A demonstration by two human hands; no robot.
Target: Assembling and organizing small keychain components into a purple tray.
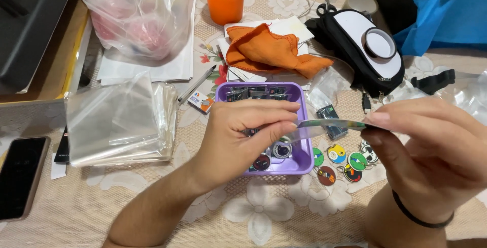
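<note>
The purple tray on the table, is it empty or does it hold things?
It holds things. The purple tray has small dark packets along its far wall and round charms near its front; the left hand hides its middle.

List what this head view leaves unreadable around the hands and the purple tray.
- Purple tray: its middle is hidden by the left hand.
- Clear sleeve, held by both hands: seen edge-on, contents unclear.
- Right hand: palm side hidden.
- Round charms: designs too small.
</note>
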